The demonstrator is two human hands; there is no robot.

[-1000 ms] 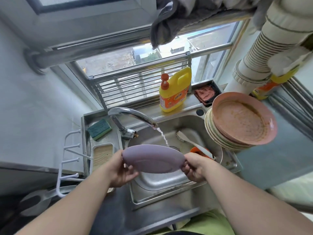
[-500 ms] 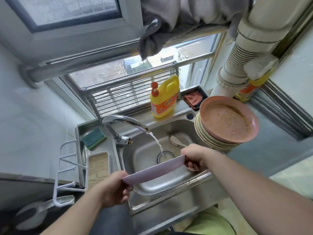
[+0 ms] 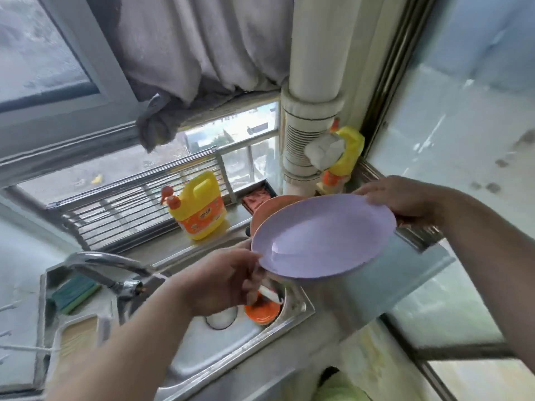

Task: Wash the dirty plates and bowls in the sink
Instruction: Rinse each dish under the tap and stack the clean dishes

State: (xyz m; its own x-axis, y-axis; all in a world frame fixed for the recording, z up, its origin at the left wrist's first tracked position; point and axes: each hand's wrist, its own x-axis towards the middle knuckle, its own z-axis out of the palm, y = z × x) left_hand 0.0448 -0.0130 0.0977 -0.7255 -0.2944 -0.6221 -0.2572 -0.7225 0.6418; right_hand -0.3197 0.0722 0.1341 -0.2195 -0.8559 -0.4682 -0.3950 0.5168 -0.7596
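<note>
Left hand (image 3: 223,280): curled on the near-left rim of the lilac plate (image 3: 322,237), gripping it.
Right hand (image 3: 401,199): grips the far-right rim, fingers over the edge.
Plate position: held in the air above the sink's (image 3: 220,347) right edge, in front of the pink plates (image 3: 265,211).
Progress: the lilac face looks clean, so this plate seems rinsed; the pink plates and an orange dish (image 3: 262,311) in the sink still wait.
Orientation: face up toward the camera, tilted low at the left; long axis runs lower left to upper right.
</note>
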